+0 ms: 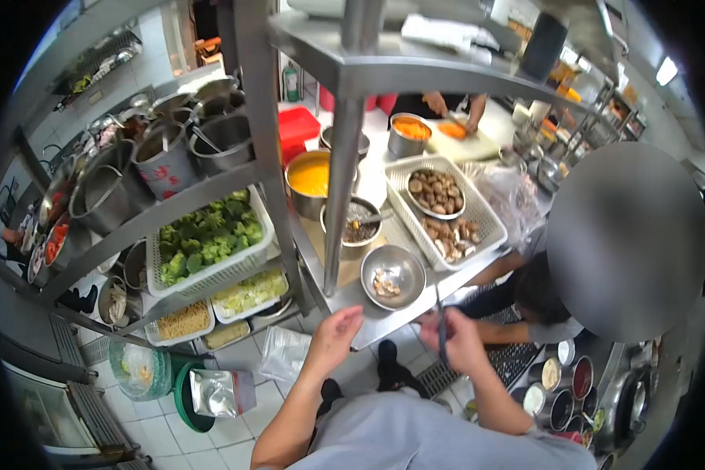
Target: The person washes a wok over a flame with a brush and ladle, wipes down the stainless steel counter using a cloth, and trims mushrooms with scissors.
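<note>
My left hand (338,332) is at the counter's front edge, left of a steel bowl (408,266); its fingers look loosely apart and nothing shows in them. In my right hand (460,338) is a slim dark-handled blade (442,333), its tip pointing away from me; whether it is a knife or scissors I cannot tell. Pale chopped pieces (385,285) lie in the steel bowl. Behind it, a white plastic basket (489,211) holds brown mushrooms (451,239) and a metal bowl of more mushrooms (437,193).
A steel shelf post (342,172) rises close beside the pots. On the left rack sits a basket of broccoli (211,239). A co-worker's hands (474,117) cut orange food on a board. Another person (544,290) bends at my right, near several sauce containers (560,395).
</note>
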### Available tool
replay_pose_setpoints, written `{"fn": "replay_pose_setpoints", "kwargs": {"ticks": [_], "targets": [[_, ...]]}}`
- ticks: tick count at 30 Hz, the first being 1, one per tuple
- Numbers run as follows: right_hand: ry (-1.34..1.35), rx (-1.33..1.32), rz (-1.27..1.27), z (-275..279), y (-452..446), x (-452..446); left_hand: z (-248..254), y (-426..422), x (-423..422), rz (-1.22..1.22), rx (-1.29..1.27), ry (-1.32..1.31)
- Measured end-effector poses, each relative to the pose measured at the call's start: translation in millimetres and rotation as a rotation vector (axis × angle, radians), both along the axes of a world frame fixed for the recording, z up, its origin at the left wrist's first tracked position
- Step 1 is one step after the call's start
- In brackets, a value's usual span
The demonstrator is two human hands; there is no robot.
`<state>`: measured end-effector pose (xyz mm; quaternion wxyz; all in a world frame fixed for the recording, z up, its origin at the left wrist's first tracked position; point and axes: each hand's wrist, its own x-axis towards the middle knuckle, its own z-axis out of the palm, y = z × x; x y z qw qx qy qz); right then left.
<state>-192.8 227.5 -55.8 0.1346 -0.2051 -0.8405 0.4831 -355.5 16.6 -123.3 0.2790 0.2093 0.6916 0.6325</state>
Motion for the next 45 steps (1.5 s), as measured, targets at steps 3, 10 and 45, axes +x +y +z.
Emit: {"fn": "replay_pose_setpoints", "kwargs": {"ticks": [3,10,45], "targets": [[-0.105,-0.063,0.009,1.9,-49.1,24.8,-27.8,-36.8,5.7,-0.028,-0.044,-0.038],[-0.353,0.034,0.191,-11.2,-114.6,58.4,-105.9,-164.8,33.5,0.184,-0.384,0.199],[-0.377,-0.124,-0.414,-73.5,-380.8,54.4,-68.9,-331.9,-96.6,-0.444,-0.426,0.249]]}}
